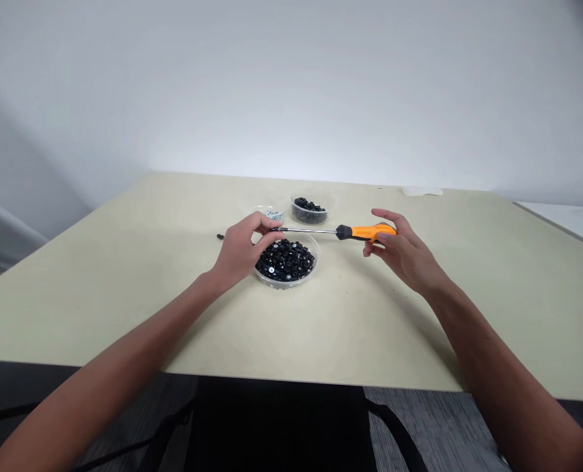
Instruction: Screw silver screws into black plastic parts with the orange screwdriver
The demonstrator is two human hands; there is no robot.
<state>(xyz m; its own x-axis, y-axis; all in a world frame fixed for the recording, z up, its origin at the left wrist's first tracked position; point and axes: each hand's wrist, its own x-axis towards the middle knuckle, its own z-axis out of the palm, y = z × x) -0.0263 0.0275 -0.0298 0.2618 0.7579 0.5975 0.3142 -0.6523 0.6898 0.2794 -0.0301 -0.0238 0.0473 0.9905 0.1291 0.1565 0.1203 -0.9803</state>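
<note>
While right grip holds screwdriver | left grip pinches black piece | front table edge well apart

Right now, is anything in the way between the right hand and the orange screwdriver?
Nothing visible: the right hand is holding the screwdriver by its handle. The front bowl sits off to the left.

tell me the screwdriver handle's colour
The screwdriver handle is orange with black parts, seen in the head view.
</note>
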